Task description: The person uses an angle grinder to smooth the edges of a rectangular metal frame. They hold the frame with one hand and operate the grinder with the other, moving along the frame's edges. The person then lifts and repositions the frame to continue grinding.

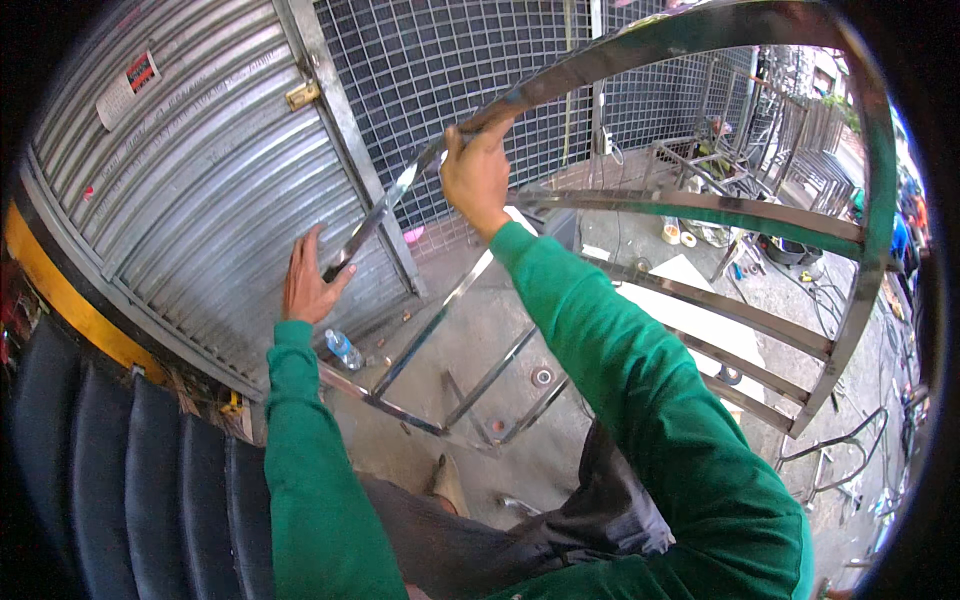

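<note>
A large shiny metal frame (600, 68) of square tubing, with several crossbars, stands in front of me and reaches to the right. My right hand (478, 178) is closed around its upper bar. From there a polished metal length (378, 215) slopes down to the left; I cannot tell whether it is joined to the frame. Beside its lower end is my left hand (310, 282), fingers spread and thumb apart, close to or touching the metal. Lower rungs (490, 375) of shiny tubing extend over the floor beneath my right forearm.
A grey roller shutter (220, 190) with a padlock (301, 95) rises at the left, beside a wire mesh (440, 60). Black padded panels (150, 470) line the lower left. On the floor are a plastic bottle (343, 350), a white sheet (690, 290), cables and more metal frames (800, 140).
</note>
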Available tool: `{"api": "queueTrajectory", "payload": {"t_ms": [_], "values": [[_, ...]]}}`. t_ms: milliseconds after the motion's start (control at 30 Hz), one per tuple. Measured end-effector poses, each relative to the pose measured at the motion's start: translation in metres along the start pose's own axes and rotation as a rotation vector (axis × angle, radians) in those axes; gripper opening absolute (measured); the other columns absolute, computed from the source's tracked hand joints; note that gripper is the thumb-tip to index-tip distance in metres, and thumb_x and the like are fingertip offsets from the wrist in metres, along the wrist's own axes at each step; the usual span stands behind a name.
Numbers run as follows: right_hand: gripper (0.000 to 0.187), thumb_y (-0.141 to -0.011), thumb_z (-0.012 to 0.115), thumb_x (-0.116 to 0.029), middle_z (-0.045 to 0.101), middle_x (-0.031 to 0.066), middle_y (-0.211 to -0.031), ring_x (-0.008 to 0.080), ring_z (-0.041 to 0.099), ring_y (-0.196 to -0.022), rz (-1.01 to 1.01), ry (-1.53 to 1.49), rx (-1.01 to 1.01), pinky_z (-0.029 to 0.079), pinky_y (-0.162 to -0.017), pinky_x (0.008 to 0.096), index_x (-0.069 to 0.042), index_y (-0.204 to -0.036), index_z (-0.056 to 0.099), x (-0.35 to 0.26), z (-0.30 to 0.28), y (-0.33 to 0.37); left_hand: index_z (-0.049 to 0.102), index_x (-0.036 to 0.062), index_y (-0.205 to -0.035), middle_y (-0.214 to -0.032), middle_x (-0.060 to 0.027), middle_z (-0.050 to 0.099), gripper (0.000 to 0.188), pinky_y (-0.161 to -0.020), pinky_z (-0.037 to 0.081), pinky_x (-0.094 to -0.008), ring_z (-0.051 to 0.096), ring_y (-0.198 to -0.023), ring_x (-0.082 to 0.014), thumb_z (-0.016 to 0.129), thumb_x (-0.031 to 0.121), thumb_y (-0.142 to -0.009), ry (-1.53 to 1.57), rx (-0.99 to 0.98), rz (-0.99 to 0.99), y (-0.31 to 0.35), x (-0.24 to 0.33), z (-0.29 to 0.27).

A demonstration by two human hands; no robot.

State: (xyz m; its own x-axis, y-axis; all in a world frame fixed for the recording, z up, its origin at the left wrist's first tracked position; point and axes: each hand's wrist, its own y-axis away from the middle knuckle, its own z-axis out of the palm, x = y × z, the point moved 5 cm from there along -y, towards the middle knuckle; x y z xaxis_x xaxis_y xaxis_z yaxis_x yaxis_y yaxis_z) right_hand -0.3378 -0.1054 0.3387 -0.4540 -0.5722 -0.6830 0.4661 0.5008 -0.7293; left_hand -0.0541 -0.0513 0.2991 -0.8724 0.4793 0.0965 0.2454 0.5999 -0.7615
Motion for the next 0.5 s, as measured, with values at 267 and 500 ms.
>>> {"api": "queueTrajectory", "payload": {"t_ms": [267, 500], "values": [[0.047, -0.093, 0.071, -0.028, 0.069, 0.0259, -0.111, 0.0509, 0.067, -0.093, -0.140, -0.196, -0.115, 0.054, -0.080, 0.0561, -0.004, -0.126, 0.048, -0.008, 0.052, 0.030, 0.059, -0.0005, -0.131, -0.109, -0.0116, 0.068, 0.044, -0.082, 0.051, -0.0370, 0.063, -0.089, -0.0181, 0.064, 0.030, -0.099, 0.847, -0.037, 0.399, -0.058, 0.274, -0.146], [0.044, -0.097, 0.063, -0.017, 0.060, 0.0246, -0.115, 0.0542, 0.065, -0.084, 0.074, -0.134, -0.087, 0.052, -0.073, 0.0650, -0.009, -0.128, 0.033, -0.069, 0.047, 0.040, 0.030, 0.0053, -0.157, -0.136, -0.0244, 0.053, 0.070, -0.098, 0.046, -0.0378, 0.054, -0.121, -0.0307, 0.067, 0.027, -0.102, 0.716, 0.230, 0.785, -0.080, 0.397, -0.162]]}}
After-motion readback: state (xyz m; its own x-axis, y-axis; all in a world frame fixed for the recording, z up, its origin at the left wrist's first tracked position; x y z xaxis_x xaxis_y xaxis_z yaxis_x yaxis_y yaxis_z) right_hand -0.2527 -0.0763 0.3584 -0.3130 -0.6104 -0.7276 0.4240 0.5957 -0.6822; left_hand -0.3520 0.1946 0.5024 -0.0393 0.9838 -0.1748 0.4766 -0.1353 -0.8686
